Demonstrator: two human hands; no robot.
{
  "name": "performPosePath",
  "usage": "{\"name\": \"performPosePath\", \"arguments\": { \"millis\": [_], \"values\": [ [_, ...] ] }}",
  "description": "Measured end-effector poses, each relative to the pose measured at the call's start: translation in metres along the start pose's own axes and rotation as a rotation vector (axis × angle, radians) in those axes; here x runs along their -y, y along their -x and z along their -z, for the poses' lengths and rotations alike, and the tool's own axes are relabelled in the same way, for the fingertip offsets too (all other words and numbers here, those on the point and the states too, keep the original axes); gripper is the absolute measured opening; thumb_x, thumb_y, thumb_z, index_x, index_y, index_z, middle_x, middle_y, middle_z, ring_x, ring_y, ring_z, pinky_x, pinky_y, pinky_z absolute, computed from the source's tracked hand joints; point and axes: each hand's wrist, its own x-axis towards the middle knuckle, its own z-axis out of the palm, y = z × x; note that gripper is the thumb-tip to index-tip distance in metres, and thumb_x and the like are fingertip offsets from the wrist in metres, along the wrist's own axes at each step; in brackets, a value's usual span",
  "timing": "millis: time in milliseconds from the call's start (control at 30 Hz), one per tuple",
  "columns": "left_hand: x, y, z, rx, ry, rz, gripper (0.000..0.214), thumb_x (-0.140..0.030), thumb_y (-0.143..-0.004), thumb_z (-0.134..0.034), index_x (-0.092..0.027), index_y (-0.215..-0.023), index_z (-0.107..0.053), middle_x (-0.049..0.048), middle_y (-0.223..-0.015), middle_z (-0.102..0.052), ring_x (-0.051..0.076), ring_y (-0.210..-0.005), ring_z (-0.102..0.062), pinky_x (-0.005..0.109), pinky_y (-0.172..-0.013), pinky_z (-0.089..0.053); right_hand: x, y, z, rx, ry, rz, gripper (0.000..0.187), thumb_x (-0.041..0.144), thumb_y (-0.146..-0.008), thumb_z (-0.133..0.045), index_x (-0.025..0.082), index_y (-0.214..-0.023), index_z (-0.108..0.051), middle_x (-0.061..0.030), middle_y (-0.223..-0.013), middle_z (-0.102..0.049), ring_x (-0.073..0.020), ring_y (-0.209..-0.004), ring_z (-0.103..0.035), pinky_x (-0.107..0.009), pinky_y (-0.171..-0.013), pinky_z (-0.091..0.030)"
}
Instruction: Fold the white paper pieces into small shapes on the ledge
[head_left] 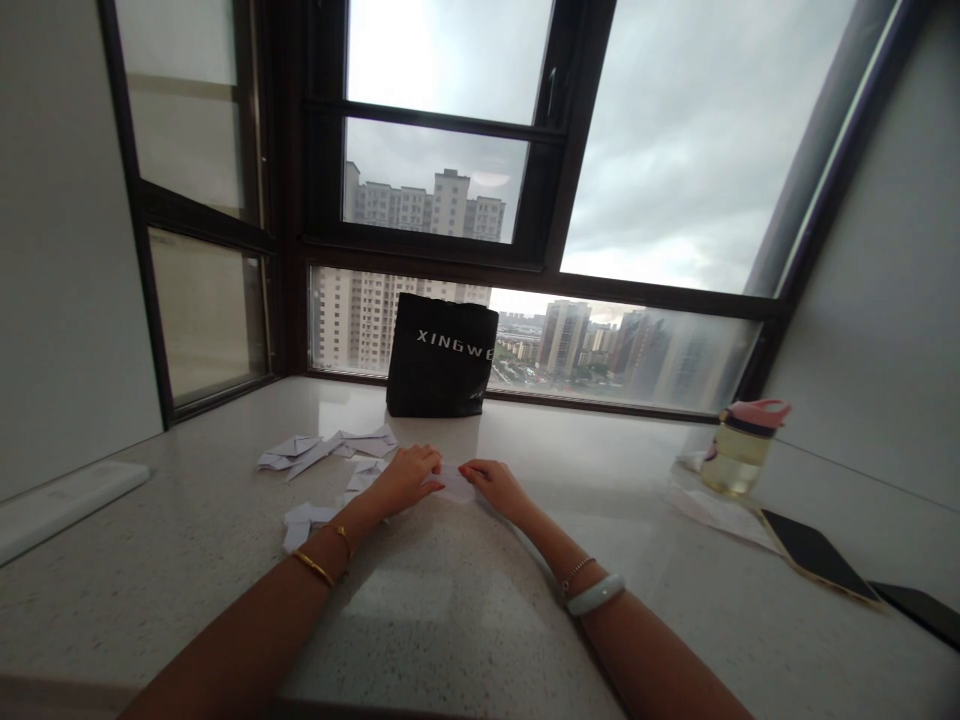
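Between my two hands lies a small white sheet of paper, close to the pale speckled counter. My left hand grips its left side with bent fingers and thumb. On the opposite side, my right hand pinches the paper's edge between thumb and fingers. Folded white paper pieces lie loosely piled beyond my left wrist. More folded pieces rest beside that forearm, partly hidden by it.
A black bag with white lettering stands against the window ahead. To the right are a pink-lidded bottle, a white tissue, a dark-screened phone and another dark flat object. A white power strip lies along the left wall.
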Motion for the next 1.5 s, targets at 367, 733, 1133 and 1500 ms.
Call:
{"name": "performPosePath", "arguments": {
  "millis": [367, 733, 1133, 1500],
  "values": [
    [-0.009, -0.002, 0.003, -0.027, -0.011, -0.047, 0.011, -0.027, -0.087, -0.042, -0.019, -0.084, -0.048, 0.0054, -0.109, -0.054, 0.018, -0.101, -0.048, 0.033, -0.085, -0.033, -0.007, -0.002, 0.005, -0.059, 0.005, -0.038, 0.035, 0.034, -0.085, -0.038, 0.015, -0.083, -0.068, -0.0034, -0.072, -0.065, -0.015, -0.065, -0.054, -0.023, -0.059, -0.036],
    [-0.008, -0.001, -0.001, 0.023, -0.042, 0.017, 0.013, -0.028, -0.088, -0.039, -0.018, -0.087, -0.047, 0.0042, -0.086, -0.061, 0.019, -0.084, -0.056, 0.033, -0.079, -0.035, -0.002, -0.001, -0.004, 0.067, 0.054, 0.039, 0.049, 0.044, -0.088, -0.031, 0.013, -0.069, -0.064, -0.0006, -0.058, -0.058, -0.0126, -0.057, -0.049, -0.022, -0.053, -0.033],
    [-0.004, 0.002, -0.001, 0.05, -0.003, 0.053, 0.035, -0.032, -0.088, -0.039, -0.015, -0.118, -0.035, 0.0086, -0.098, -0.06, 0.02, -0.091, -0.056, 0.03, -0.076, -0.04, 0.0, 0.002, -0.005, 0.097, 0.21, 0.023, 0.023, 0.035, -0.08, -0.053, 0.017, -0.089, -0.066, -0.0074, -0.086, -0.065, -0.0195, -0.083, -0.055, -0.028, -0.074, -0.037],
    [-0.007, 0.003, -0.003, 0.125, -0.024, 0.064, 0.031, -0.035, -0.09, -0.03, -0.016, -0.086, -0.054, 0.0059, -0.081, -0.062, 0.019, -0.077, -0.058, 0.028, -0.069, -0.042, 0.001, 0.004, -0.007, 0.059, 0.186, 0.048, 0.029, 0.028, -0.08, -0.054, 0.017, -0.106, -0.057, -0.0078, -0.096, -0.059, -0.016, -0.088, -0.054, -0.026, -0.078, -0.038]
  ]
}}
